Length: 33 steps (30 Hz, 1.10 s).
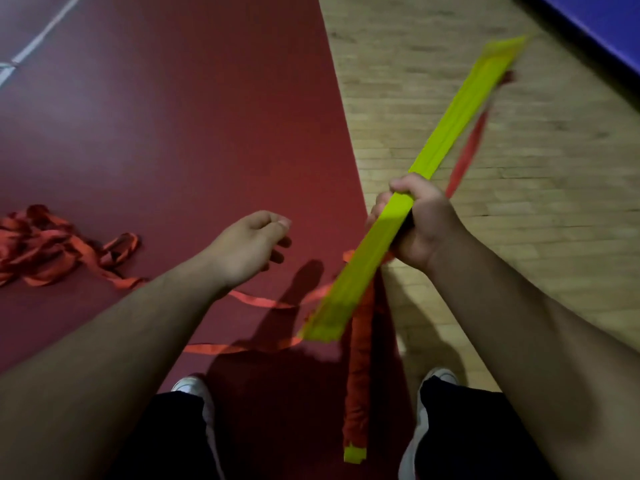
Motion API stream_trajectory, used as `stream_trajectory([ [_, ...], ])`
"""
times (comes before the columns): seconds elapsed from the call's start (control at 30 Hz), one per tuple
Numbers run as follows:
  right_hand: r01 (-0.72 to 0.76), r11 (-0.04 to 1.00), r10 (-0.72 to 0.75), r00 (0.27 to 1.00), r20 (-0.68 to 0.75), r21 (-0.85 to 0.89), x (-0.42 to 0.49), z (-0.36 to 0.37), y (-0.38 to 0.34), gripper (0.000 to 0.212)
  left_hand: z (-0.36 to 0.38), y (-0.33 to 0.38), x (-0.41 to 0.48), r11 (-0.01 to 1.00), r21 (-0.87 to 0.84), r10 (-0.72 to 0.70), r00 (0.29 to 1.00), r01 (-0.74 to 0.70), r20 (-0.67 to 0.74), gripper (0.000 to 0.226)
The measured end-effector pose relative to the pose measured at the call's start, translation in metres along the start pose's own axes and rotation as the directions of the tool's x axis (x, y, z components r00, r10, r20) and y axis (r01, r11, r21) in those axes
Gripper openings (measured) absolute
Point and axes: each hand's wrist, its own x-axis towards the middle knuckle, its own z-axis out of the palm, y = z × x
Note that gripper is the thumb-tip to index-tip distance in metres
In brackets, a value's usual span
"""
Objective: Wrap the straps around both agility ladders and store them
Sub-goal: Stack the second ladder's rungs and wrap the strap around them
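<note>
My right hand (420, 225) grips a flat bundle of yellow-green ladder rungs (460, 109) near its middle. The bundle slants from lower left to upper right and is blurred at both ends. A red strap (467, 154) hangs loose from its far end. More red strap trails over the floor (263, 301) to a loose red heap (45, 244) at the left. My left hand (249, 244) hovers left of the bundle with fingers loosely curled, holding nothing. A second bundle, wound in red strap (358, 386) with a yellow end showing, sits between my shoes.
I stand where the dark red floor (173, 133) meets the pale wooden floor (519, 202). A blue mat edge (609, 26) runs along the top right. White lines cross the floor at the top left (41, 36). My white shoes (190, 386) are at the bottom.
</note>
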Motion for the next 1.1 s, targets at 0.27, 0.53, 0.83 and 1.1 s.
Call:
stream_trajectory([
  [0.27, -0.217, 0.897, 0.273, 0.957, 0.098, -0.385, -0.011, -0.01, 0.021, 0.018, -0.005, 0.007, 0.0, 0.928, -0.343, -0.146, 0.989, 0.147, 0.028, 0.045],
  [0.53, -0.045, 0.662, 0.348, 0.902, 0.254, -0.748, -0.035, -0.013, 0.057, 0.03, -0.022, 0.013, 0.006, 0.736, -0.66, -0.118, 0.988, 0.151, 0.095, 0.094],
  [0.83, -0.138, 0.632, 0.591, 0.722, 0.359, -0.762, -0.047, -0.005, 0.061, 0.056, -0.014, 0.024, -0.004, 0.358, -0.934, 0.183, 0.979, 0.017, 0.088, 0.034],
  [1.1, 0.273, -0.063, -0.111, 0.954, 0.279, -0.96, -0.047, 0.005, 0.079, 0.072, -0.001, 0.033, 0.006, 0.474, -0.871, -0.143, 0.965, -0.127, -0.219, 0.039],
])
